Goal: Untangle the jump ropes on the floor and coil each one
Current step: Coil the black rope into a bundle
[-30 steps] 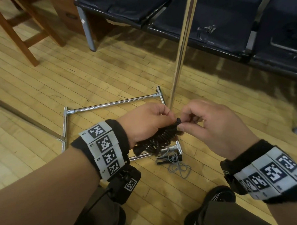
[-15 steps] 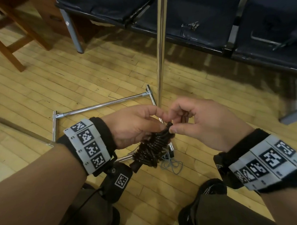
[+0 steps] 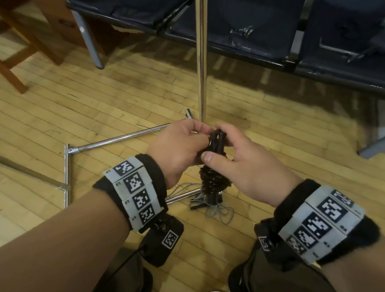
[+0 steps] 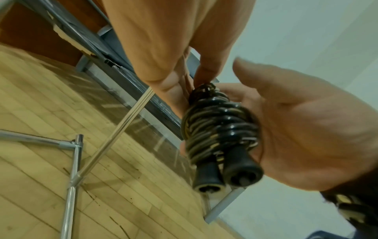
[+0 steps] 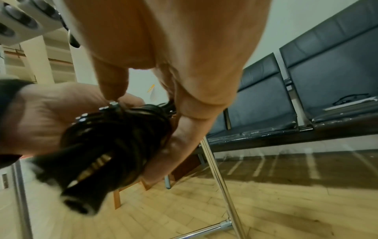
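Note:
A black jump rope (image 3: pixel 214 180) is wound in tight coils round its own two handles and hangs upright above the floor. My left hand (image 3: pixel 201 141) pinches the top of the bundle from the left. My right hand (image 3: pixel 216 142) curls over the top from the right, thumb pressed on the coils. In the left wrist view the coiled rope (image 4: pixel 216 127) shows both handle ends (image 4: pixel 243 176) pointing down beside my right palm. In the right wrist view the bundle (image 5: pixel 122 134) is blurred. A thin grey jump rope (image 3: pixel 217 210) lies loose on the floor below.
A chrome stand frame (image 3: pixel 121 139) lies on the wooden floor, and its pole (image 3: pixel 202 58) rises just beyond my hands. A row of dark seats (image 3: pixel 247 26) runs along the back. Wooden furniture legs (image 3: pixel 11 74) stand at the left. My knees are at the bottom edge.
The black bundle has swung from a slant to upright. Both hands have shifted up to its top end, and my right thumb now presses on the coils.

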`<act>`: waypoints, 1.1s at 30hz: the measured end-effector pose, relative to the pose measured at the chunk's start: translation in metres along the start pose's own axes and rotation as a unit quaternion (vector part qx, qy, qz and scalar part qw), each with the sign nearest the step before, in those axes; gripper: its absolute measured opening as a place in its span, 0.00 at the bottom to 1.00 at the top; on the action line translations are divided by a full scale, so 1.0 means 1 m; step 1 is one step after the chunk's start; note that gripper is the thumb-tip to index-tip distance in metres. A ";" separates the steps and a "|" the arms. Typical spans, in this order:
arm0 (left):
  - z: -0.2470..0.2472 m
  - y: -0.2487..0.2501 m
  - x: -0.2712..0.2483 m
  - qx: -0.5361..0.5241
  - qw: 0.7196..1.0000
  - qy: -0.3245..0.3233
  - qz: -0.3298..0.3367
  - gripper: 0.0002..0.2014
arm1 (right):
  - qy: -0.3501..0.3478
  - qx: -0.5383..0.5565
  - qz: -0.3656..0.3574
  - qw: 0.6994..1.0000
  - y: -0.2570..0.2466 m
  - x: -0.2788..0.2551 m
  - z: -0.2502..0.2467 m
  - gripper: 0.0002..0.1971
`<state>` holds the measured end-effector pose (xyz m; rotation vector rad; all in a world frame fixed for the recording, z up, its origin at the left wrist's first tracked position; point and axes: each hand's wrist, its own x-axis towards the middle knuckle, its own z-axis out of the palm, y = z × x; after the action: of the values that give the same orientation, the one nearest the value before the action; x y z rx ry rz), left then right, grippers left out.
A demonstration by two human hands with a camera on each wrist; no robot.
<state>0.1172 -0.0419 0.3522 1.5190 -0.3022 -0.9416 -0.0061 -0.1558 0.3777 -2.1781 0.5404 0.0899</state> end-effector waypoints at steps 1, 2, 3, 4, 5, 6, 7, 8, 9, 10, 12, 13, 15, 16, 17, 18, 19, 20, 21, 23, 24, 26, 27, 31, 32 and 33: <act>0.002 0.000 -0.001 -0.003 1.000 0.005 0.002 0.09 | -0.001 0.002 0.016 1.000 0.000 0.001 0.003 0.45; 0.004 -0.001 -0.002 -0.004 1.000 0.005 0.002 0.09 | -0.003 0.003 0.030 1.000 0.001 0.002 0.006 0.51; 0.006 -0.001 -0.003 -0.002 1.000 0.000 0.000 0.09 | -0.005 0.003 0.042 0.999 0.003 0.003 0.008 0.54; 0.005 -0.001 -0.003 0.002 1.000 -0.008 -0.004 0.09 | -0.009 -0.002 0.049 0.999 0.004 0.004 0.008 0.56; 0.004 0.000 -0.003 0.009 1.000 -0.016 -0.009 0.09 | -0.016 -0.015 0.054 0.998 0.005 0.005 0.008 0.56; 0.001 0.001 -0.003 0.027 0.999 -0.021 -0.013 0.09 | -0.025 -0.034 0.054 0.998 0.006 0.006 0.007 0.56; -0.003 0.001 -0.003 0.056 0.998 -0.024 -0.015 0.08 | -0.035 -0.058 0.054 0.996 0.007 0.006 0.006 0.56; -0.006 0.001 -0.003 0.091 0.995 -0.026 -0.015 0.07 | -0.041 -0.082 0.054 0.994 0.007 0.007 0.005 0.56; -0.010 0.001 -0.003 0.122 0.992 -0.028 -0.016 0.06 | -0.045 -0.104 0.055 0.992 0.006 0.006 0.006 0.55; -0.012 0.001 -0.003 0.148 0.988 -0.027 -0.019 0.05 | -0.048 -0.123 0.057 0.990 0.005 0.006 0.007 0.53; -0.017 0.001 -0.002 0.183 0.983 -0.016 -0.026 0.06 | -0.054 -0.154 0.051 0.985 0.000 0.005 0.010 0.43; -0.020 0.001 -0.002 0.195 0.980 -0.008 -0.027 0.07 | -0.054 -0.164 0.046 0.984 -0.004 0.004 0.010 0.37; -0.026 0.003 -0.001 0.210 0.977 0.012 -0.019 0.10 | -0.052 -0.177 0.038 0.982 -0.011 0.003 0.011 0.28; -0.030 0.005 -0.001 0.217 0.976 0.022 -0.013 0.13 | -0.052 -0.184 0.035 0.981 -0.015 0.003 0.011 0.26; -0.033 0.007 0.000 0.225 0.974 0.030 -0.009 0.16 | -0.054 -0.191 0.032 0.980 -0.017 0.002 0.011 0.23; -0.037 0.008 0.000 0.228 0.973 0.040 -0.007 0.17 | -0.057 -0.195 0.030 0.979 -0.020 0.002 0.012 0.21; -0.042 0.010 0.001 0.224 0.973 0.055 -0.006 0.18 | -0.061 -0.194 0.028 0.979 -0.022 0.001 0.012 0.19; -0.046 0.011 0.002 0.215 0.974 0.075 -0.005 0.16 | -0.065 -0.190 0.026 0.979 -0.024 0.002 0.013 0.18; -0.050 0.013 0.002 0.210 0.973 0.095 0.000 0.14 | -0.068 -0.184 0.026 0.980 -0.025 0.002 0.013 0.18; -0.054 0.014 0.002 0.232 0.966 0.112 0.024 0.12 | -0.069 -0.180 0.024 0.981 -0.026 0.004 0.013 0.18; -0.055 0.014 0.001 0.258 0.960 0.103 0.034 0.13 | -0.066 -0.184 0.020 0.980 -0.025 0.004 0.013 0.18; -0.055 0.013 -0.004 0.304 0.950 0.058 0.035 0.15 | -0.056 -0.205 0.007 0.977 -0.021 0.005 0.012 0.17; -0.056 0.012 -0.006 0.311 0.950 0.026 0.027 0.14 | -0.050 -0.217 0.002 0.975 -0.018 0.005 0.011 0.16; -0.060 0.014 -0.013 0.352 0.932 -0.085 0.000 0.07 | -0.042 -0.239 -0.008 0.970 -0.008 0.007 0.011 0.15; -0.060 0.014 -0.014 0.385 0.917 -0.105 -0.003 0.05 | -0.046 -0.248 -0.011 0.968 -0.007 0.008 0.012 0.15; -0.059 0.015 -0.016 0.426 0.897 -0.119 -0.002 0.04 | -0.053 -0.259 -0.013 0.964 -0.006 0.009 0.013 0.15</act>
<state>0.1532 0.0074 0.3661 2.1874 -0.9884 -1.0614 0.0064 -0.1456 0.3715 -2.6686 0.4616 0.3678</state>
